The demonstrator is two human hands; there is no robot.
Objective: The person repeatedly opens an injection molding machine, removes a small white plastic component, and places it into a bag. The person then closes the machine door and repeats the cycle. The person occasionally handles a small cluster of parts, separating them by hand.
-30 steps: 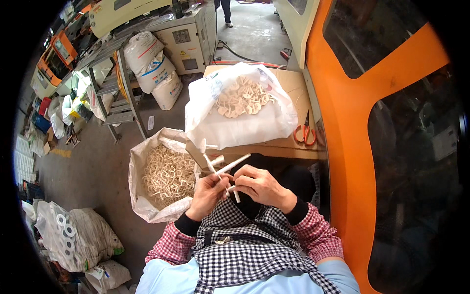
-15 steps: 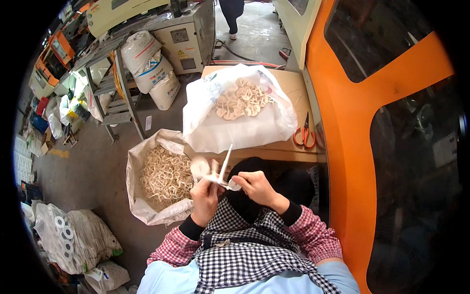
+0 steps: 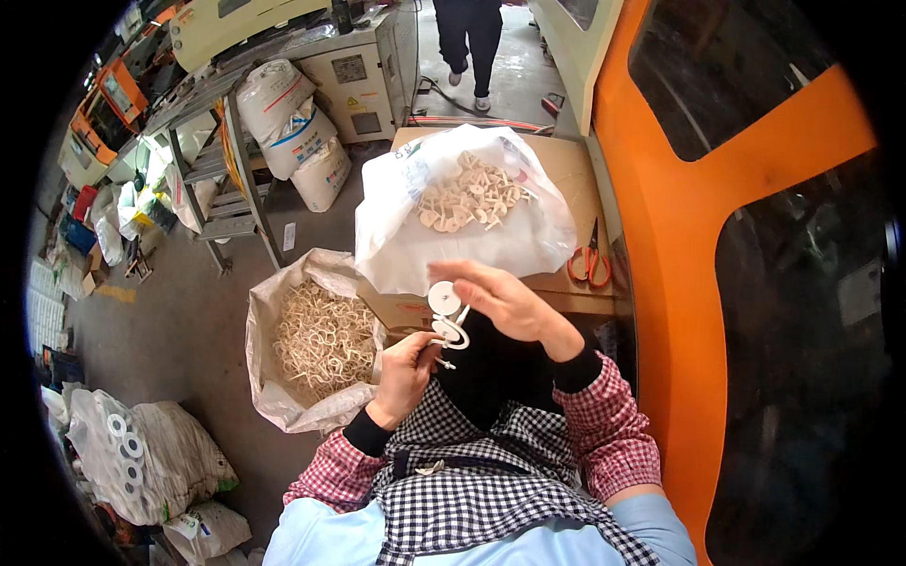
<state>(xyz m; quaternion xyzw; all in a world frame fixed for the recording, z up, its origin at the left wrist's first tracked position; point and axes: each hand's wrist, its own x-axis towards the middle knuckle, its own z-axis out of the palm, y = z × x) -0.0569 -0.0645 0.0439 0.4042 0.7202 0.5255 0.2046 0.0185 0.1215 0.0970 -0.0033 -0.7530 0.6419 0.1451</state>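
Between thumb and fingers, my left hand grips a white plastic moulding with round discs and curved, hook-like arms. It is held over my lap, in front of the white bag. My right hand is at the upper disc, its fingers stretched out and pointing left; whether it touches the disc I cannot tell. In the white plastic bag lies a heap of cream disc-and-stem pieces. A woven sack at the left is filled with thin curved cream pieces.
Red-handled cutters lie on the cardboard-topped surface right of the bag. An orange machine frame closes off my right side. Stacked sacks stand by metal steps. A person's legs show in the far aisle.
My right hand has let go of the lower disc and moved up, fingers now extended. The moulding has turned in my left hand. In the aisle, the person's legs are farther into view.
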